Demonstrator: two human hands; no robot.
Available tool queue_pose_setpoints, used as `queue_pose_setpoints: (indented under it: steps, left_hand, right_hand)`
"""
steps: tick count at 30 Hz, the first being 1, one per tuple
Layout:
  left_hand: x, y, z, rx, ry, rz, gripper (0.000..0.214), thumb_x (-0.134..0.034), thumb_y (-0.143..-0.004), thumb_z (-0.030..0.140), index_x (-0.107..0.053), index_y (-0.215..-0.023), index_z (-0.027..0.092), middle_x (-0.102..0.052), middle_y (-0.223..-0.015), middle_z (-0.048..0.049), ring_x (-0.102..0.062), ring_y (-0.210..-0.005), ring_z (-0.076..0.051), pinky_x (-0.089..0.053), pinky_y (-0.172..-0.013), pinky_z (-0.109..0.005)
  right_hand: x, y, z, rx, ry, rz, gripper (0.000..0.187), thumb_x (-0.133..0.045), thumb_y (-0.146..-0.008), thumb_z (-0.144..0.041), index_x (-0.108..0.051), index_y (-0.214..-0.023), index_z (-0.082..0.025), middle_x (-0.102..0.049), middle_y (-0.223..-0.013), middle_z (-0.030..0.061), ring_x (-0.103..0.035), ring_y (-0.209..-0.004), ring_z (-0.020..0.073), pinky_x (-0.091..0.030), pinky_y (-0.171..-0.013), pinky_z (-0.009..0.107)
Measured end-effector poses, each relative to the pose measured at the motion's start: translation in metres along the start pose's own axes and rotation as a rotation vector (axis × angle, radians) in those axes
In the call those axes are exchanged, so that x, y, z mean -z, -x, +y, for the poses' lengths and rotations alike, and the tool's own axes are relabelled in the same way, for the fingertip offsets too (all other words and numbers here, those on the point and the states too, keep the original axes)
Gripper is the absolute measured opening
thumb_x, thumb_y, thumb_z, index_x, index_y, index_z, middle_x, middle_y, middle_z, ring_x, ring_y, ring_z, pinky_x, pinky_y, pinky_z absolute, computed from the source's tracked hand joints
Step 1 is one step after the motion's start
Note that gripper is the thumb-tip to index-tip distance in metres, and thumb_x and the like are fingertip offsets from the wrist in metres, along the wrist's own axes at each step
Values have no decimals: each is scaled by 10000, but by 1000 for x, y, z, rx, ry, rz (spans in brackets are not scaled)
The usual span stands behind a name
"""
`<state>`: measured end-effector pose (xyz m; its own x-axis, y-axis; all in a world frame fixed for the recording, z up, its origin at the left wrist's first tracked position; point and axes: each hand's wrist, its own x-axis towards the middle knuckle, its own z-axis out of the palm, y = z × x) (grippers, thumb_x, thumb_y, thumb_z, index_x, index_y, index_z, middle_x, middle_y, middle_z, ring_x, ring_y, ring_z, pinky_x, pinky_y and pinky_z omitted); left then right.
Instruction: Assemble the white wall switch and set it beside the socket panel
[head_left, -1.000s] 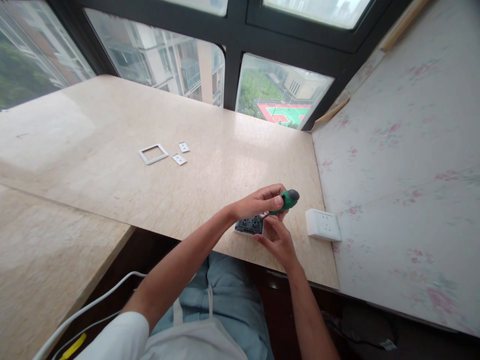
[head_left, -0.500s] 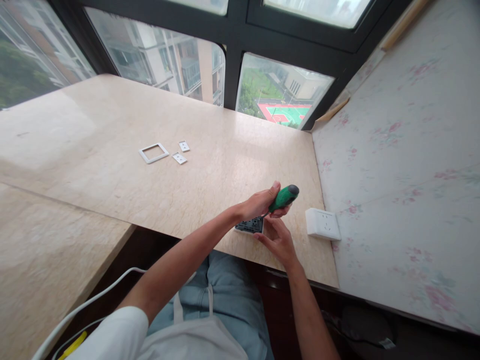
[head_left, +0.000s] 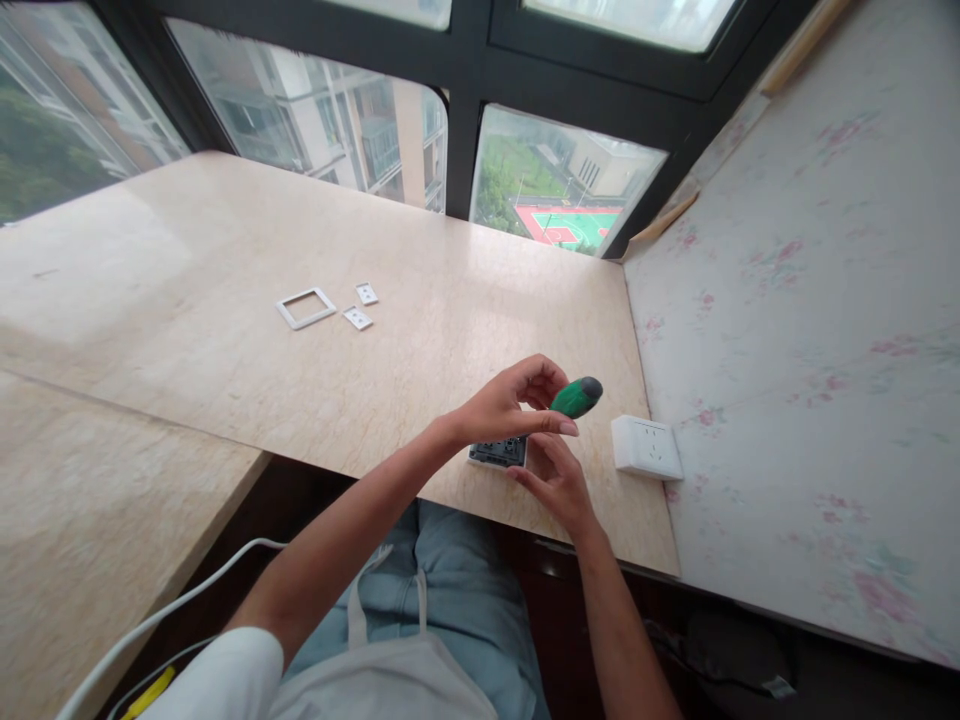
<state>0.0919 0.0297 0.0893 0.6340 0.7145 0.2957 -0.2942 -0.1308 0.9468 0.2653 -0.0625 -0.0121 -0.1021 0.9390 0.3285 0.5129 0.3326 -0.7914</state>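
Note:
In my left hand [head_left: 510, 405] is a screwdriver [head_left: 576, 398] with a green handle and a dark grey end. The thumb lies along the near side of the handle and the fingers curl on the far side. Its shaft is hidden behind the hand. Below sits a wall socket module [head_left: 496, 453], black on its upper face with a white edge, resting near the front edge of the counter. My right hand [head_left: 556, 485] grips the right side of this module, thumb at the near corner and fingers behind. My left hand covers part of the module.
A white frame [head_left: 306, 308] and two small white socket covers [head_left: 358, 318] lie on the stone counter [head_left: 420, 330], left of my hands. A white socket box [head_left: 646, 448] stands at the flowered wall on the right. A white cable [head_left: 172, 605] runs at lower left.
My left hand has changed its hold on the screwdriver: the fingers have lifted and the thumb has swung to the near side. The handle has tipped slightly rightward. My right hand stays put.

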Motion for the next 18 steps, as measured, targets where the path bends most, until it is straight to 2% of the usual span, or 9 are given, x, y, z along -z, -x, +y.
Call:
queue_pose_setpoints:
  steps: [2, 6, 10, 12, 15, 18]
  left_hand:
    - [-2, 2, 4, -38, -63, 24, 499, -866, -729, 396, -536, -1042, 190, -646, -877, -10, -654, -802, -142, -531, -736, -283]
    - [-8, 7, 11, -143, -246, 63, 353, -744, -855, 361, -570, -1115, 199, -662, -956, -35, -667, -900, -163, -566, -819, -311]
    - [-7, 11, 15, -199, -374, 88, 426, -712, -882, 371, -561, -1249, 218, -673, -1122, -75, -672, -959, -180, -582, -845, -319]
    - [-6, 12, 18, -212, -441, 105, 431, -744, -856, 409, -596, -1205, 205, -674, -1131, -84, -669, -924, -178, -590, -819, -314]
    - [-6, 12, 21, -240, -537, 124, 388, -764, -837, 451, -650, -1094, 183, -675, -1039, -80, -656, -879, -178, -593, -750, -297]
    - [-7, 10, 22, -249, -564, 137, 353, -749, -854, 441, -672, -1086, 186, -681, -1005, -75, -650, -884, -180, -592, -735, -291]
  right_hand:
    - [1, -1, -4, -19, 6, -27, 501, -784, -824, -494, -653, -1245, -256, -679, -1295, 130, -609, -1273, 334, -487, -1091, 550]
    - [3, -4, -10, -5, -10, -59, 514, -763, -851, -481, -626, -1305, -283, -666, -1315, 112, -593, -1291, 325, -472, -1111, 533]
    - [3, -2, -9, -18, -3, -52, 507, -771, -841, -490, -639, -1279, -273, -671, -1300, 114, -596, -1287, 340, -490, -1091, 533]
    - [2, -1, -6, -30, 7, -45, 519, -778, -832, -494, -640, -1275, -260, -687, -1259, 120, -611, -1263, 345, -500, -1074, 536]
    - [2, -1, -5, -32, 11, -45, 530, -779, -833, -489, -634, -1285, -254, -695, -1230, 121, -633, -1216, 341, -518, -1045, 530]
    - [2, -3, -6, -11, 6, -49, 497, -770, -843, -483, -640, -1266, -257, -693, -1224, 113, -634, -1206, 326, -503, -1067, 527]
